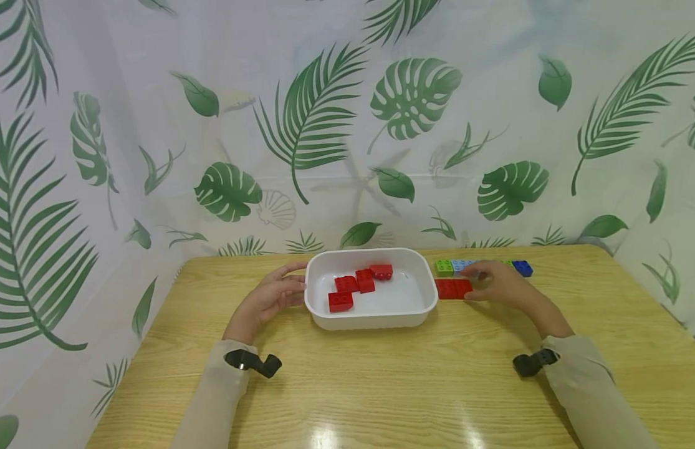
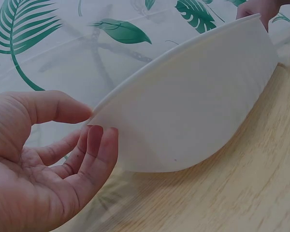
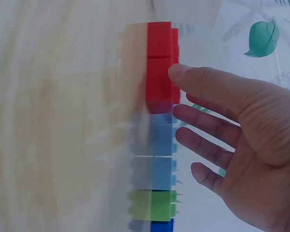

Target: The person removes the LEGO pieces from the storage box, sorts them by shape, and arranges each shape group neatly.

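A white plastic box (image 1: pixel 375 321) stands on the table with several red toy bricks (image 1: pixel 340 302) inside. My left hand (image 1: pixel 275 293) is at its left end; in the left wrist view the thumb meets the rim and loosely bent fingers lie by the outer wall. To the right of the box, two red bricks (image 1: pixel 446 289) sit side by side in front of a row of green and blue bricks. My right hand (image 1: pixel 501 284) pinches the right-hand red brick (image 3: pixel 158 79), thumb at its near side and index finger behind, its tip partly hidden.
The back row has a green brick (image 1: pixel 444 268), light blue bricks (image 3: pixel 162 173) and a dark blue brick (image 1: pixel 523 268) at its right end. Behind the wooden table (image 1: pixel 369 386) hangs a leaf-patterned curtain (image 1: pixel 336 206). Both wrists wear black camera mounts.
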Action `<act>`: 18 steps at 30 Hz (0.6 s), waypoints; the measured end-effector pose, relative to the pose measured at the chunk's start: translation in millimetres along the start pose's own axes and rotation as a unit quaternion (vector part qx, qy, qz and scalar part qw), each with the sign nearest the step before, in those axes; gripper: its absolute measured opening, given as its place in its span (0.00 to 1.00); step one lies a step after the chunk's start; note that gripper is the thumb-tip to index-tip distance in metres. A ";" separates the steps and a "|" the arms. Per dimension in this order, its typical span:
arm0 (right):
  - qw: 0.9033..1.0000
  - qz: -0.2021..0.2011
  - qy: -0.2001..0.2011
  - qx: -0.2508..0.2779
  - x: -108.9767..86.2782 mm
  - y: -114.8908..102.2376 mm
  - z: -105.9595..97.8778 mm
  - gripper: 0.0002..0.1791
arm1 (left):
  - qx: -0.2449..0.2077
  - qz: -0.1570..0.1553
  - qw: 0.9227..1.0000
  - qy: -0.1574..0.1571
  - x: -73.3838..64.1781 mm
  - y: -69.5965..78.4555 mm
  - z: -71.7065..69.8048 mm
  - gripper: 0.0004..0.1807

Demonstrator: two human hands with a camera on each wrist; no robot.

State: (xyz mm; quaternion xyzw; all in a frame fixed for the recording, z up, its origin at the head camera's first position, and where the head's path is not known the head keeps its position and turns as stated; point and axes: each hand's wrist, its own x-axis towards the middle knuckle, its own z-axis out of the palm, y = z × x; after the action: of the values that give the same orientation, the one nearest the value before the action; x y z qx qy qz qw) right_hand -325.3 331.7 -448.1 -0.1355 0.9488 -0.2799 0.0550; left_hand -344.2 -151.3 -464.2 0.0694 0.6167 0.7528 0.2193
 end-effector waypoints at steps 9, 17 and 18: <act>0.997 -0.057 0.046 0.002 0.0 -17.0 -2.5 0.26 | 0.008 0.001 1.000 0.000 -0.7 0.1 -1.4 0.34; 0.990 -0.114 0.081 -0.021 12.4 -49.0 5.3 0.25 | 0.011 0.005 1.000 -0.005 -0.2 -2.5 -2.3 0.33; 0.990 -0.116 0.081 -0.023 14.7 -53.9 6.6 0.25 | 0.011 0.004 1.000 -0.003 -0.1 -2.8 -2.2 0.32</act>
State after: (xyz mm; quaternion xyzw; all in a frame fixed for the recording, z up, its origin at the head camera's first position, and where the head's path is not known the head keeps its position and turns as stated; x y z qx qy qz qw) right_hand -326.0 280.6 -424.7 -0.2223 0.9344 -0.2723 -0.0580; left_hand -344.2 -152.9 -467.4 0.0768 0.6243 0.7464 0.2174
